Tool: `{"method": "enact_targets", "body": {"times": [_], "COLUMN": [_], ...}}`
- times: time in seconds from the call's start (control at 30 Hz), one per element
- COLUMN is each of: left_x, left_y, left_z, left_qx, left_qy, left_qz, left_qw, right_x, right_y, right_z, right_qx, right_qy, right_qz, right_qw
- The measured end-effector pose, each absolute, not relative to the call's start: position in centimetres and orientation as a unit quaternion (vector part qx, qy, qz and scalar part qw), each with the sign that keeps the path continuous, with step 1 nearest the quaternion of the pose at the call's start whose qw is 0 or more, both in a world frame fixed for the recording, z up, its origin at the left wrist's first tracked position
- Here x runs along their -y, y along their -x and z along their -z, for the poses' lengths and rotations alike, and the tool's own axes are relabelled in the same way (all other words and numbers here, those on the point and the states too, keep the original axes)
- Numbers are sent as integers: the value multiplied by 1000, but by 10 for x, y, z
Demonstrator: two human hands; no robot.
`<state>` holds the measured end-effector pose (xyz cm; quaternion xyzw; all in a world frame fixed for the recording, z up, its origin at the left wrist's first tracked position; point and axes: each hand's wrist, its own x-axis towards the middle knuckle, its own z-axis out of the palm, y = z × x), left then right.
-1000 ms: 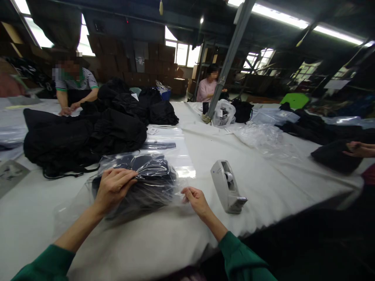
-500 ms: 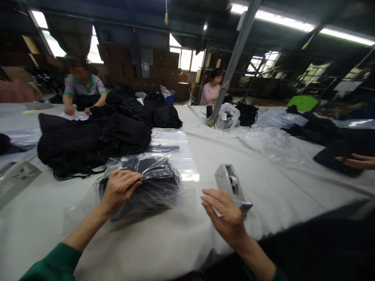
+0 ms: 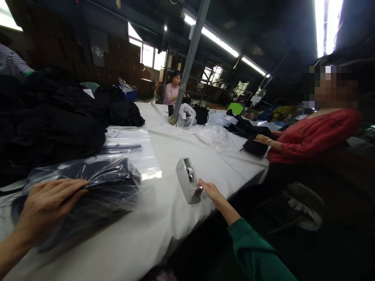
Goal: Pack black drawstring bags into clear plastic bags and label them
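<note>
My left hand [image 3: 51, 205] is closed on the folded edge of a clear plastic bag [image 3: 114, 195] with dark folded fabric inside, lying at the front left. At the near end of a grey tape dispenser [image 3: 185, 183], my right hand [image 3: 210, 192] has its fingers pressed together at the cutter, where a small strip of tape seems to be pinched. The dispenser stands upright on the white-covered table, to the right of the bag. Flat clear bags [image 3: 146, 156] lie behind the filled bag.
Black fabric items [image 3: 58, 125] are heaped at the left. A grey post [image 3: 190, 58] rises from the table's far part, beside crumpled plastic [image 3: 215, 136]. A person in red [image 3: 316, 136] handles black fabric at the right; others sit farther back.
The view has swung to the right, bringing the person in red into sight. My right hand has moved from beside the dispenser to its cutter end, and its fingers have closed. My left hand keeps its hold.
</note>
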<state>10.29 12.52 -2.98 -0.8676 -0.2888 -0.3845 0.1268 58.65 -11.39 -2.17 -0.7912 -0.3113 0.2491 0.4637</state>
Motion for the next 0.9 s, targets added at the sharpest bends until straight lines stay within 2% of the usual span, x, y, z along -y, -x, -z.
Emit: {"method": "enact_targets", "body": {"times": [0.2, 0.43, 0.7, 0.9], "left_x": [-126, -128, -133, -125], "left_y": [-102, -100, -97, -104], "left_z": [34, 40, 54, 35], "left_qx": [285, 310, 330, 307], "left_qy": [870, 866, 857, 861], "left_qz": [385, 378, 395, 394], "left_qw": [120, 106, 39, 93], "right_x": [102, 142, 172, 163], "right_y": [-590, -574, -550, -550], "right_z": [18, 6, 39, 48], "right_qx": [274, 257, 228, 225], "right_qy": [792, 785, 788, 799], "right_qz": [-271, -200, -241, -206], "right_qw": [473, 527, 519, 518]}}
